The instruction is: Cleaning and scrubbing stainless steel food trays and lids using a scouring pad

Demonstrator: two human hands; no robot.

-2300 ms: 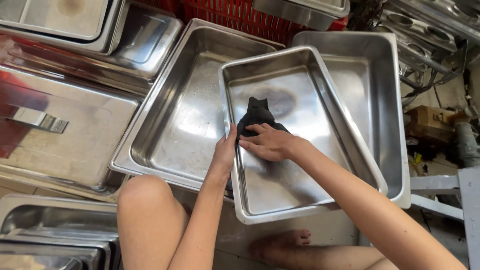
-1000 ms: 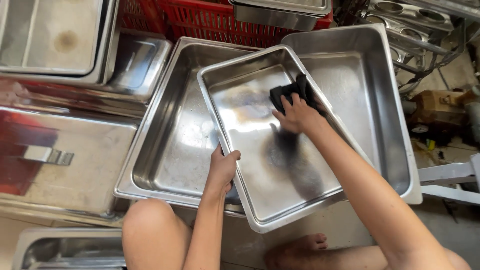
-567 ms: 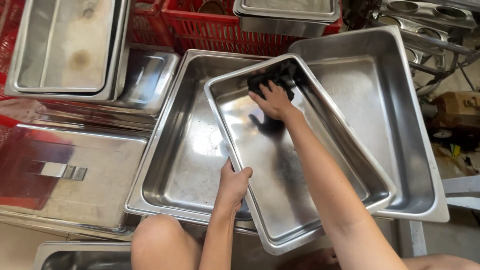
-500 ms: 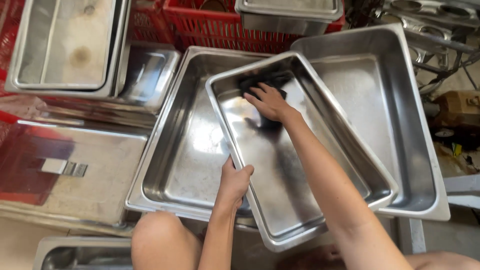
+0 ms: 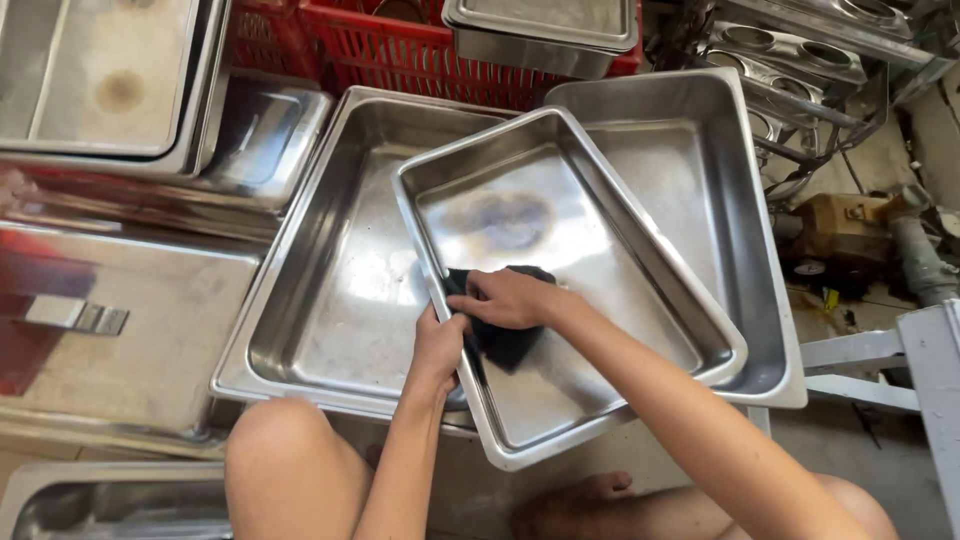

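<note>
Steel pan [image 5: 600, 300], the shallow rectangular one, lies tilted across two bigger steel trays, its near corner toward the person's knees. The dark cloth [image 5: 505, 335] is now at the near left part of the pan floor, close to the left wall. Half a second ago the cloth was at the far end of the pan, so the right hand [image 5: 510, 298] has pulled it back along the bottom toward the body. That hand lies flat on the cloth with fingers bent over it, pressing it down rather than pinching it. The left hand [image 5: 438, 345] is closed on the left rim of the pan, the same rim as before, but now the two hands almost touch. I judge the wiping has covered the far part and is now on the near part. A brownish stain [image 5: 500, 215] is visible on the pan floor beyond the cloth, so this part seems not fully clean. The large left tray [image 5: 330, 270] and the right tray [image 5: 700, 170] lie underneath, with a red crate [image 5: 400, 60] behind.
</note>
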